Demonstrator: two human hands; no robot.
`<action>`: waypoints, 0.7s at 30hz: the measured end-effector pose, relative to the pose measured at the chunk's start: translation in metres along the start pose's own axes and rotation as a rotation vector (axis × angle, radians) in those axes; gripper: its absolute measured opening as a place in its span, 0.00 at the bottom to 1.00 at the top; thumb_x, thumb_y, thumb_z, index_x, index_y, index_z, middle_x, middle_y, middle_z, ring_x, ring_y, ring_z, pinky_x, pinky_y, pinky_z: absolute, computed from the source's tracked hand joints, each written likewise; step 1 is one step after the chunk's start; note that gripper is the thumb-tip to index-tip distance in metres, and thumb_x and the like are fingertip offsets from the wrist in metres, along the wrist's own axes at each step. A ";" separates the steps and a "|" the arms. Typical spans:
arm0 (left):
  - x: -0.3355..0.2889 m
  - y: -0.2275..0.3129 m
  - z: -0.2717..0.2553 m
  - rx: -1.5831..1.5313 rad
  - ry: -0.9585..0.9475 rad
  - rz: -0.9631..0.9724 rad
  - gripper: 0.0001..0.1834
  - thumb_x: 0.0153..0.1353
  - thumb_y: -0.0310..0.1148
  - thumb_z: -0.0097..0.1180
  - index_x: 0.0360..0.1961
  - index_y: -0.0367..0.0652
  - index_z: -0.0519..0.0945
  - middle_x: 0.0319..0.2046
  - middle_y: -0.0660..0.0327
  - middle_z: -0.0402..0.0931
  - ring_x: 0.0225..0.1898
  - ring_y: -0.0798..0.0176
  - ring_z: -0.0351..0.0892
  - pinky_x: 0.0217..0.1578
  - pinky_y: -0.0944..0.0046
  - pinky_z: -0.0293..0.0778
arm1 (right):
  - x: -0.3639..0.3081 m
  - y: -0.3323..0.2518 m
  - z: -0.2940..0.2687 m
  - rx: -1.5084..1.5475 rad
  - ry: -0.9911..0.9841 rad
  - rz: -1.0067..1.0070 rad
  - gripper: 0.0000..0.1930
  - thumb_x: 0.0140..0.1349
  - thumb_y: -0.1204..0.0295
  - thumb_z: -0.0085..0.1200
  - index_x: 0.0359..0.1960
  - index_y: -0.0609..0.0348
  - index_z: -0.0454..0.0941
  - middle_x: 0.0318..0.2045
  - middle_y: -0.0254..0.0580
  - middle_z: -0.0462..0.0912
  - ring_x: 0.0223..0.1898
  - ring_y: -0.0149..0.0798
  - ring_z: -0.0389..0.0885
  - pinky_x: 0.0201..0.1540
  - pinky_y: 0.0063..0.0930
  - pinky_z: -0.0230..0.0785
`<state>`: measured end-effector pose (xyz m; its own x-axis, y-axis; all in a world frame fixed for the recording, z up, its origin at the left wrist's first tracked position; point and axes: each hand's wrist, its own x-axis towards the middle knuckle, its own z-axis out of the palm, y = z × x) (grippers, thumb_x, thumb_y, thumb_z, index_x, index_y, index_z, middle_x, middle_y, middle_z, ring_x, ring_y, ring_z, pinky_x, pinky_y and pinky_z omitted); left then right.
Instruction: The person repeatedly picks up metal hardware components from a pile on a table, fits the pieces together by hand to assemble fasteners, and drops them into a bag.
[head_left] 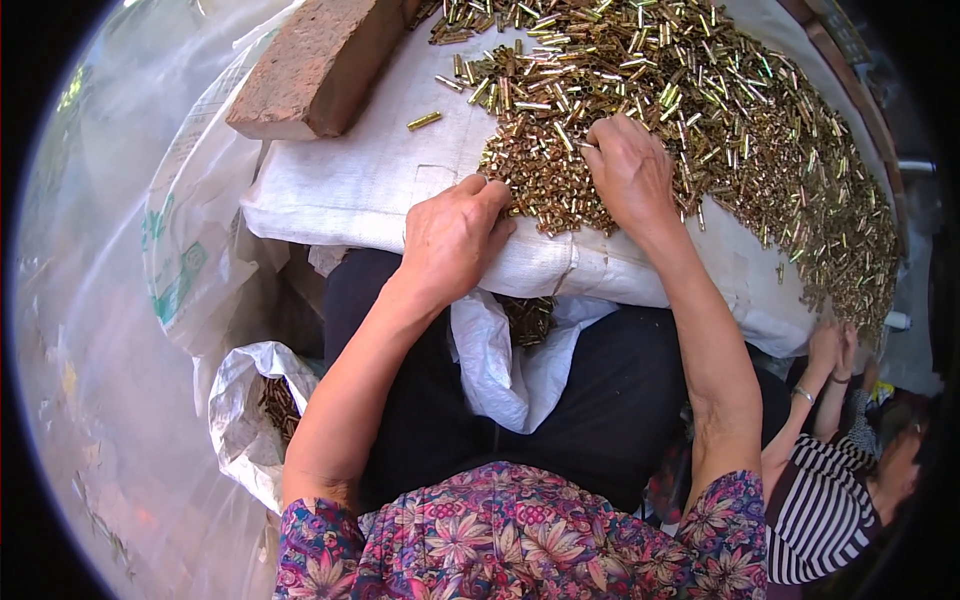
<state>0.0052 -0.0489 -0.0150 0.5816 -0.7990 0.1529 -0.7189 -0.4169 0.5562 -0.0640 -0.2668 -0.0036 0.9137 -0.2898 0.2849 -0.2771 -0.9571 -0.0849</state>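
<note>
A wide heap of small brass-coloured metal tubes covers the far and right part of a white woven-sack surface. Nearer to me lies a patch of tiny copper-coloured pieces. At that patch's left edge rests my left hand, fingers curled in; what they hold, if anything, is hidden. My right hand is over the heap, its thumb and forefinger pinched on a small metal tube. One loose tube lies apart on the sacking.
A red brick lies at the far left. Between my knees hangs a white sack with metal pieces inside; another sack with pieces stands left. At the right, another person in a striped top has both hands at the heap's edge.
</note>
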 end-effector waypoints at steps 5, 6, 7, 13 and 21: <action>-0.002 -0.003 -0.001 -0.096 0.060 0.010 0.08 0.55 0.31 0.59 0.35 0.41 0.78 0.33 0.54 0.78 0.33 0.51 0.79 0.35 0.57 0.74 | 0.001 0.002 0.002 0.007 -0.044 0.004 0.05 0.55 0.73 0.56 0.31 0.59 0.74 0.30 0.45 0.75 0.37 0.49 0.77 0.40 0.45 0.68; -0.003 -0.005 -0.003 -0.096 0.062 0.011 0.08 0.55 0.31 0.59 0.35 0.41 0.78 0.33 0.54 0.78 0.33 0.51 0.79 0.35 0.57 0.74 | 0.003 0.001 0.002 0.005 -0.036 -0.015 0.05 0.56 0.73 0.55 0.31 0.59 0.74 0.29 0.45 0.75 0.37 0.49 0.77 0.40 0.45 0.68; -0.004 -0.007 -0.004 -0.208 0.090 0.001 0.08 0.57 0.30 0.59 0.37 0.40 0.78 0.32 0.54 0.78 0.32 0.54 0.79 0.35 0.59 0.74 | 0.002 0.001 0.000 -0.003 -0.027 -0.021 0.04 0.57 0.73 0.54 0.31 0.59 0.74 0.30 0.45 0.76 0.37 0.49 0.77 0.40 0.44 0.68; -0.016 0.002 -0.018 -1.039 -0.009 -0.311 0.07 0.63 0.26 0.54 0.41 0.36 0.78 0.30 0.59 0.80 0.30 0.68 0.79 0.33 0.69 0.75 | -0.029 -0.017 -0.023 0.553 -0.025 0.122 0.05 0.60 0.74 0.55 0.32 0.61 0.74 0.25 0.36 0.77 0.29 0.34 0.76 0.32 0.31 0.67; -0.026 0.013 -0.012 -1.499 -0.116 -0.264 0.07 0.65 0.28 0.55 0.41 0.36 0.76 0.29 0.61 0.78 0.29 0.72 0.79 0.32 0.72 0.75 | -0.078 -0.053 -0.043 1.347 -0.231 0.325 0.04 0.64 0.75 0.54 0.38 0.62 0.79 0.27 0.28 0.77 0.29 0.20 0.73 0.33 0.16 0.67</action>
<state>-0.0150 -0.0285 -0.0019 0.5440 -0.8327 -0.1034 0.4748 0.2039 0.8562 -0.1332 -0.1938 0.0200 0.9287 -0.3633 -0.0745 -0.1094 -0.0765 -0.9910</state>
